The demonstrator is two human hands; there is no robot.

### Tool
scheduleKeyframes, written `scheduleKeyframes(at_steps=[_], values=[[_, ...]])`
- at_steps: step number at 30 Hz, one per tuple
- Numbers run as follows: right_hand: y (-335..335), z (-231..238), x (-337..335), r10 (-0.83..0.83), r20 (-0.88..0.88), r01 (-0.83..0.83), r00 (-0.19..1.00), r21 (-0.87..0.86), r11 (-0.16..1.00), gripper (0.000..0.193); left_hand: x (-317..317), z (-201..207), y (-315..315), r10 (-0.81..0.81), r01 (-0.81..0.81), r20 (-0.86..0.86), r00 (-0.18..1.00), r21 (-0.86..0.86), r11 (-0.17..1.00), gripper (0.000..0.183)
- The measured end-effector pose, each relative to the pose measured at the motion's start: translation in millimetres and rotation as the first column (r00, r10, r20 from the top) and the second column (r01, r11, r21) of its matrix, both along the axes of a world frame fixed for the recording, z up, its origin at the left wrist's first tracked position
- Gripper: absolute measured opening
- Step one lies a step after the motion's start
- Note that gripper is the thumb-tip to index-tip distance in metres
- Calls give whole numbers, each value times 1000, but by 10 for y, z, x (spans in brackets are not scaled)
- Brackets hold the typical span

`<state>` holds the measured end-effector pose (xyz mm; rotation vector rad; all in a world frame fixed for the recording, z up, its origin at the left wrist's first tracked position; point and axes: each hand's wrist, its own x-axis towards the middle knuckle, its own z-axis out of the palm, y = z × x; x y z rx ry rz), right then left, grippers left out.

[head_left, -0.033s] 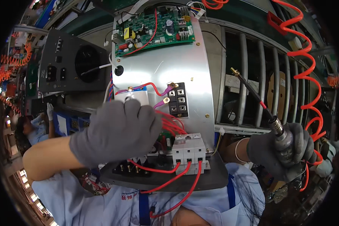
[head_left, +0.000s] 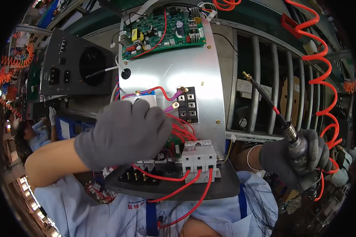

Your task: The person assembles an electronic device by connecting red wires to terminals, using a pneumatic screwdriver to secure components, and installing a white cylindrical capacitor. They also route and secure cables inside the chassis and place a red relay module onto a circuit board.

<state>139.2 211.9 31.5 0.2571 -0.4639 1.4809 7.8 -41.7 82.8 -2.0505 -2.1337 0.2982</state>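
My left hand (head_left: 126, 132), in a grey glove, is closed over the lower left of a silver metal plate (head_left: 158, 71). Its fingertips are hidden, so what they hold does not show. A purple-sleeved ring terminal (head_left: 175, 105) sticks out beside the knuckles, next to a black terminal module (head_left: 187, 104). Another red wire (head_left: 158, 87) with a ring terminal reaches the module's top screw. Behind my fingers, a silver box (head_left: 149, 100) is partly covered. At the right, my gloved right hand (head_left: 298, 160) grips a power screwdriver (head_left: 292, 136), its long dark shaft pointing up-left to a brass-coloured tip.
A green circuit board (head_left: 162, 33) sits on the plate's far end. Nearer me stand white circuit breakers (head_left: 199, 156) with looping red wires. A black fan panel (head_left: 75, 67) leans at left. Rollers (head_left: 273, 87) and a coiled red hose (head_left: 324, 71) are at right.
My left hand has rolled slightly and its knuckles have dropped a little. The plate has shifted very slightly right in the picture. My right hand and the screwdriver stay where they were.
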Motion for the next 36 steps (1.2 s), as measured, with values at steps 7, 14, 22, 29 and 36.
scheduleKeyframes(at_steps=[7,14,22,29,36], values=[[1,10,22,88,22,-89,996,14,996,25,-71,-196,-187,-58,48,40,998,211,976,26],[21,-50,135,293,17,-292,956,-24,956,28,-38,-208,-267,12,7,-68,998,274,962,21],[40,-62,173,261,34,-261,965,-4,965,31,28,-205,-345,201,-199,10,980,188,962,21],[-20,-18,145,182,10,-180,983,-104,978,35,-65,-41,-244,180,-186,100,979,58,981,23],[-21,-5,124,142,38,-137,989,-102,985,34,7,-259,-372,129,-125,11,992,341,932,20]])
